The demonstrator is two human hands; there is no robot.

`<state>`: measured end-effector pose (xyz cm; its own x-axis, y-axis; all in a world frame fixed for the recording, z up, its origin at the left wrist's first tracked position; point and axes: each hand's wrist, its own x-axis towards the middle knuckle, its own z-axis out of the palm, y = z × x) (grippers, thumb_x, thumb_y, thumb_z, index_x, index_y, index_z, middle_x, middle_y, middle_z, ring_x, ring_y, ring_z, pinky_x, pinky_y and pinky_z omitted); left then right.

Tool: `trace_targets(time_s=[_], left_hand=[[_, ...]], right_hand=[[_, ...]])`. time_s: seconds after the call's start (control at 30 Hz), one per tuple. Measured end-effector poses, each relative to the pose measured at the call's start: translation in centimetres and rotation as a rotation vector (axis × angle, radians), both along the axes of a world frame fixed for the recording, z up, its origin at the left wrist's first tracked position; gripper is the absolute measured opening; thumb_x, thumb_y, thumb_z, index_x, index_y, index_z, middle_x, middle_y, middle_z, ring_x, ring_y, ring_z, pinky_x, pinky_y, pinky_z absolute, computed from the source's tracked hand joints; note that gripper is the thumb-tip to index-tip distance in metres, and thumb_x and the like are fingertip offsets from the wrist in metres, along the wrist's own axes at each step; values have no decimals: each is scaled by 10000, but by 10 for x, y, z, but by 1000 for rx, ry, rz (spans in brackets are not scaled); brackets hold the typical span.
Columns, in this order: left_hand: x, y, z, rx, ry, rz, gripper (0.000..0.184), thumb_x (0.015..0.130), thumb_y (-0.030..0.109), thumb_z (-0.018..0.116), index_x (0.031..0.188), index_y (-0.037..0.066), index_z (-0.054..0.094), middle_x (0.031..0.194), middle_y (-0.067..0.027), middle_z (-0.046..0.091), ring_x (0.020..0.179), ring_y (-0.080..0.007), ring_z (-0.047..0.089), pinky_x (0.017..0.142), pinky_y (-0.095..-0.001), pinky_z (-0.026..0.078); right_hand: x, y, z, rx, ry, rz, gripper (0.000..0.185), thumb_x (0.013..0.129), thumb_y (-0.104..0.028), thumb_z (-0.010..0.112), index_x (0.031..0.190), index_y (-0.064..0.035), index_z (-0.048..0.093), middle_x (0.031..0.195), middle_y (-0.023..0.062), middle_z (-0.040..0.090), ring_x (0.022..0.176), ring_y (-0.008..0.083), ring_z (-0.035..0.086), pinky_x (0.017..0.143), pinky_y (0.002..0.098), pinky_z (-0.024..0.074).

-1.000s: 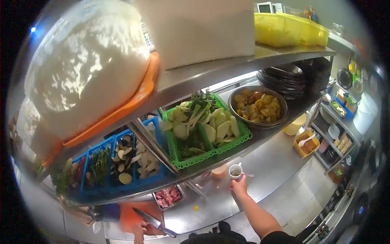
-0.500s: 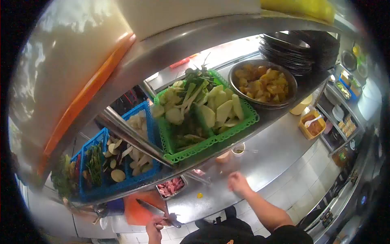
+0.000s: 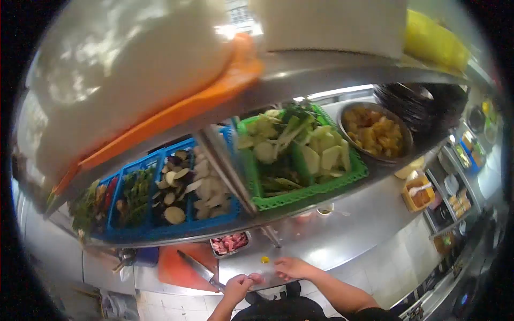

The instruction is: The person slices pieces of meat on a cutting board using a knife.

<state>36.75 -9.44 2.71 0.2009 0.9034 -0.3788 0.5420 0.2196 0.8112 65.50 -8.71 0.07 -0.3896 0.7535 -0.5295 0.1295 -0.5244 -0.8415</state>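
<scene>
My left hand (image 3: 237,289) is closed near the counter's front edge. A small pinkish lump (image 3: 257,278) shows at its fingertips, too blurred to name. To its right, my right hand (image 3: 294,268) is over the steel counter (image 3: 342,235), fingers loosely bent and apart, with nothing visible in them. A small yellow round thing (image 3: 265,260) lies just left of those fingers. Left of my left hand, a knife (image 3: 198,267) rests on an orange cutting board (image 3: 174,267), its handle toward me. Behind it is a metal tray of raw meat pieces (image 3: 230,244).
Overhead runs a shelf holding blue baskets (image 3: 187,229) of cut vegetables, a green basket (image 3: 310,193) and a metal bowl (image 3: 409,147) of yellowish chunks. A shelf post (image 3: 227,171) stands between the baskets. A small cup (image 3: 325,209) sits farther back on the counter.
My left hand has moved right, away from the knife handle, and the pinkish lump now shows at it. My right hand has come down and left, close to the yellow thing. The view has shifted.
</scene>
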Motion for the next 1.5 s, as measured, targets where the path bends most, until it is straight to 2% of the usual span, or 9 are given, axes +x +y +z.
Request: trace_targets(time_s=[0.17,0.27,0.43,0.8,0.93,1.1,1.2,1.33,1.5], left_hand=[[2,-12,17,-8,152,8,332,861,353,658,793,31,699,739,-114,703,709,-225,683,669,-370,525],[19,-12,31,6,146,-57,338,865,363,648,793,36,697,717,-118,691,701,-235,682,675,-360,530],[34,5,27,176,286,-318,366,883,357,606,980,21,718,1005,-205,703,965,-397,667,857,-467,532],[37,18,9,293,438,-243,323,887,346,612,803,51,713,842,-215,699,825,-428,672,770,-519,528],[34,27,-5,390,589,-338,326,888,335,601,761,51,703,799,-222,683,789,-437,666,749,-540,522],[20,24,-12,124,398,-314,397,978,392,583,869,34,713,749,-95,704,710,-220,692,679,-365,534],[10,17,-46,-65,78,-151,350,963,309,520,894,23,710,832,-162,716,772,-306,696,726,-407,533],[36,3,6,-209,-211,-10,350,990,283,508,912,3,704,820,-88,717,754,-177,673,719,-324,531],[29,7,-8,-163,-110,-55,361,1003,294,511,894,4,696,760,-90,689,711,-157,654,678,-318,519]], right_hand=[[31,-14,-4,24,-152,212,514,1004,-400,616,1406,-93,520,1057,75,659,899,144,650,731,294,572],[-9,-25,30,-73,94,127,600,1001,-431,619,1483,-111,460,1166,108,643,967,165,654,763,313,582],[-74,-22,15,111,3,-82,551,1005,-443,605,1395,-59,542,1099,125,686,921,189,671,758,333,574],[-92,-12,-27,502,-86,-232,427,988,-437,632,1180,-56,639,950,69,718,775,161,677,638,356,546],[-71,-6,-5,322,-142,-97,405,999,-437,607,1134,-57,642,937,79,711,767,176,681,617,389,538],[-74,-20,-26,771,-372,-57,286,972,-276,574,1180,-91,640,1016,142,710,929,356,667,804,461,535],[-67,-29,20,870,-389,-104,215,947,-201,555,1096,-93,665,1024,161,703,943,386,671,809,484,541],[-61,-23,31,857,-470,69,168,918,-176,571,1027,-85,661,999,161,706,921,379,681,775,479,547],[-68,-18,30,813,-503,56,115,883,-154,595,941,-57,614,904,186,701,853,406,685,740,506,536]])
